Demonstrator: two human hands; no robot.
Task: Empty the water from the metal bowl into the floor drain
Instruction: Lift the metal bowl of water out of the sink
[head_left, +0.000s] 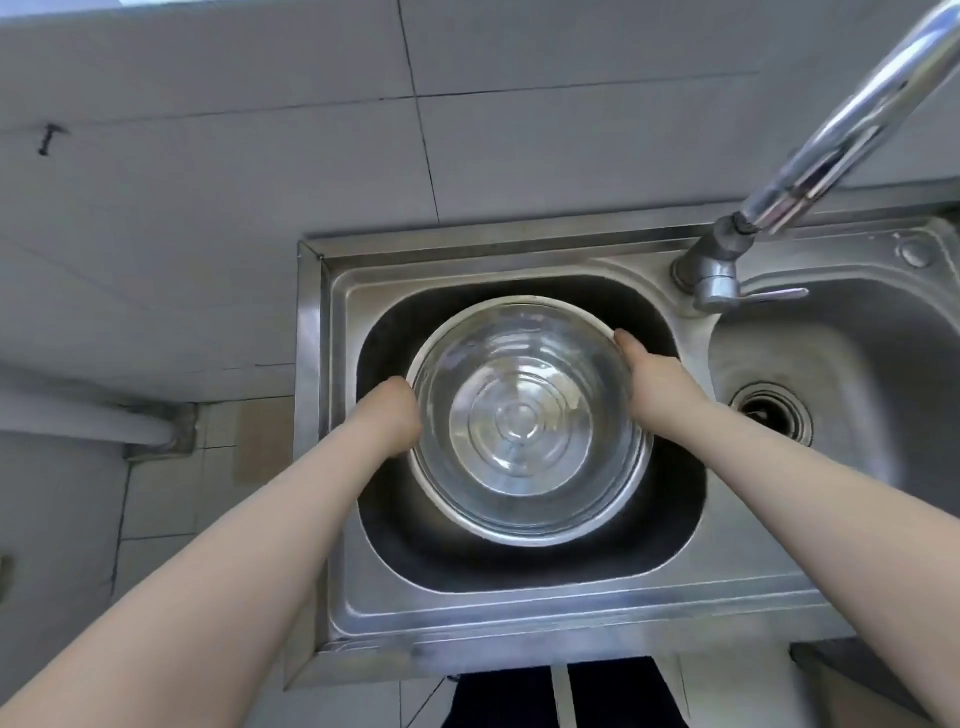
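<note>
A round, shiny metal bowl (527, 421) with ringed steps in its bottom is sitting in the left basin (670, 519) of a double stainless-steel sink (519, 618), and clear water is lying inside it, level and nearly to the brim. The left hand (389, 415) is closing on the bowl's left rim, fingers curled under the edge and out of sight, while the right hand (652, 376) is gripping the right rim with the thumb lying along the top edge; both hands are wrapped tightly on the bowl. Whether the bowl is resting on the basin floor or is being held just above it cannot be told. The dark basin walls are ringing the bowl closely on every side. A chrome swivel faucet (841, 130) is rising from its base at the sink's back edge and arching off to the upper right, with its small lever handle (769, 295) pointing right. The right basin (852, 353) is showing a round black strainer drain (771, 413). Pale grey wall tiles (208, 208) are filling the area behind the sink, and a grey pipe (78, 415) is running along the wall at left, down near the tiled floor (161, 493). The person's dark trouser legs (519, 696) are standing just below the sink's front edge.
</note>
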